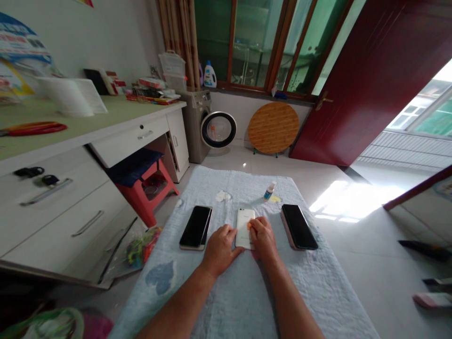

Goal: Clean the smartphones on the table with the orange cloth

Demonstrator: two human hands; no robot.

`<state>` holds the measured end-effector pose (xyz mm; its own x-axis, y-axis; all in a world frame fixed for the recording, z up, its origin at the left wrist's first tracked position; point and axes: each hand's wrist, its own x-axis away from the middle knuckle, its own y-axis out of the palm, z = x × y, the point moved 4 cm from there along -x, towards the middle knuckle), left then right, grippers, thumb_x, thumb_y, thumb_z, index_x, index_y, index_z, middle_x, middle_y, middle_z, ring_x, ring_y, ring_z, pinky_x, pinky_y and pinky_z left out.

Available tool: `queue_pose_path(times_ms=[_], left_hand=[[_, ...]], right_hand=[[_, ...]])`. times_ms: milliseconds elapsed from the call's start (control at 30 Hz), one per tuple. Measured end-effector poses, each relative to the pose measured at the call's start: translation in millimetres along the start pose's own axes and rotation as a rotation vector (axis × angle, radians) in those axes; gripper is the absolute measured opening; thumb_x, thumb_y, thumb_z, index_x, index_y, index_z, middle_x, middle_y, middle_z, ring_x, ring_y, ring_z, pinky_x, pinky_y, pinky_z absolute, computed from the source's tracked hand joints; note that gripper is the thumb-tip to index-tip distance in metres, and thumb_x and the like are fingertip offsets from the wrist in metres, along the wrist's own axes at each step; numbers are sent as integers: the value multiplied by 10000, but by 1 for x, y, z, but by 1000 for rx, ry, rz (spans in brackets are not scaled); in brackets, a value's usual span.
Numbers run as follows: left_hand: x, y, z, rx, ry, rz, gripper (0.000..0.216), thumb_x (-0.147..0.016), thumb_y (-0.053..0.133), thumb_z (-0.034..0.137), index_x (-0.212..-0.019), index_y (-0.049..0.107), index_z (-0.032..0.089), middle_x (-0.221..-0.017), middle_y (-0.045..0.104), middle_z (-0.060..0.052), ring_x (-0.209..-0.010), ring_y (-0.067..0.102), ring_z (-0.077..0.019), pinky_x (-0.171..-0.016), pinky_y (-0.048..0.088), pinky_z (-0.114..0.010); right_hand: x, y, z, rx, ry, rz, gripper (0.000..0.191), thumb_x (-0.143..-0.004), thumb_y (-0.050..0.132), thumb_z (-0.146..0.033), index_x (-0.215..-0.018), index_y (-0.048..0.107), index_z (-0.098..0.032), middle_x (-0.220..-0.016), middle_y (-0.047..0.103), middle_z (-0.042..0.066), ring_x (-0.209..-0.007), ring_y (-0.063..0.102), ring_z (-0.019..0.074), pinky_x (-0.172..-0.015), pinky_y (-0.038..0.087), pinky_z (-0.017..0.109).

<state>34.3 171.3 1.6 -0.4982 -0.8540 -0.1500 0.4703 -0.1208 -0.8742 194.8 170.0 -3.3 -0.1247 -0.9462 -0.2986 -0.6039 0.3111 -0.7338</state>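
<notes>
A white phone (244, 222) lies back up in the middle of a pale blue cloth (243, 287). My left hand (219, 249) rests against its left edge with fingers curled, holding it steady. My right hand (263, 238) is closed on a small orange-yellow thing (249, 226) pressed to the phone's right side. A black phone (196, 227) lies screen up to the left, another black phone (298, 226) to the right. Beyond them stand a small bottle (269, 191), a yellow scrap (275, 199) and white wads (223, 196).
A white desk with drawers (70, 197) runs along the left, with a red stool (144, 181) under it. A washing machine (206, 125) and a round wooden tabletop (273, 128) stand by the far wall. A dark red door (370, 80) is open at the right. Toys (141, 247) lie left of the cloth.
</notes>
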Motion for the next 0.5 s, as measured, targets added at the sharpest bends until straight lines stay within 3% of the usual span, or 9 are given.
queue_pose_path(times_ms=[100, 200, 300, 400, 500], left_hand=[[0, 0, -1, 8, 2, 15, 401, -811, 653, 499, -1082, 592, 210, -1022, 558, -46, -983, 547, -228, -874, 441, -332], [0, 0, -1, 7, 14, 36, 474, -796, 678, 466, -1168, 554, 200, -1079, 557, -58, -1026, 533, -237, -900, 438, -342], [0, 0, 0, 3, 29, 22, 413, -809, 667, 449, -1137, 570, 217, -1089, 559, -56, -1025, 535, -236, -898, 440, -342], [-1, 1, -1, -8, 33, 9, 401, -809, 661, 460, -1120, 577, 221, -1098, 560, -60, -1030, 536, -243, -901, 440, -351], [-1, 2, -2, -6, 48, 3, 424, -808, 659, 453, -1146, 566, 214, -1112, 560, -63, -1041, 533, -245, -917, 435, -355]], right_hand=[[0, 0, -4, 3, 4, -71, 189, -807, 474, -137, -803, 659, -175, -884, 538, 49, -859, 499, 162, -800, 387, 252], [2, -2, -15, -18, -49, -240, 187, -787, 498, -117, -792, 676, -173, -870, 533, 38, -843, 511, 145, -790, 386, 235], [4, -8, -28, -56, -114, -386, 198, -786, 501, -106, -777, 687, -172, -859, 535, 30, -829, 522, 129, -773, 384, 219], [-1, -13, -28, -45, -96, -421, 209, -796, 505, -116, -774, 705, -170, -852, 543, 30, -811, 530, 124, -751, 382, 215], [-12, -12, -17, 10, -11, -364, 223, -792, 508, -115, -818, 725, -160, -844, 546, 35, -805, 536, 131, -749, 379, 219]])
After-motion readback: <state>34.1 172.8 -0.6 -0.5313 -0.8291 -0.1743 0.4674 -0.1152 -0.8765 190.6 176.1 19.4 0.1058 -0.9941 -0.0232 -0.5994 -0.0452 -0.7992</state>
